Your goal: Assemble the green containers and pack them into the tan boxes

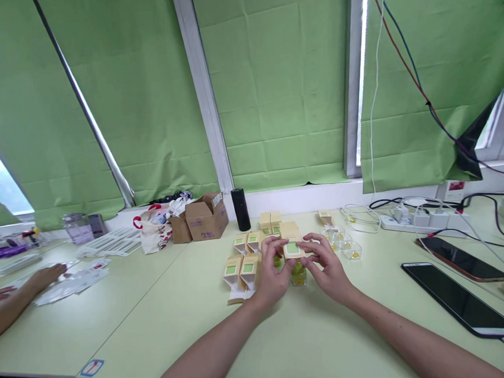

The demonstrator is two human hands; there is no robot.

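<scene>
Between my fingertips is a small tan cardboard box (290,232) with a green window on its face. My left hand (273,271) grips its left side, and my right hand (327,266) pinches its right edge. Just below and behind the box sits a clear container with yellow-green contents (298,274), partly covered by my hands. Left of my hands stand several similar boxes (249,268) with green windows, some with flaps hanging open. To the right, several small clear containers (354,251) with yellow bits rest on the table.
A black cylinder (240,209) and an open brown carton (207,217) stand at the back. Phones (463,297) lie on the right, near a power strip (420,222) with cables. At far left, another person's hand (49,274) rests over flat white packets (78,283).
</scene>
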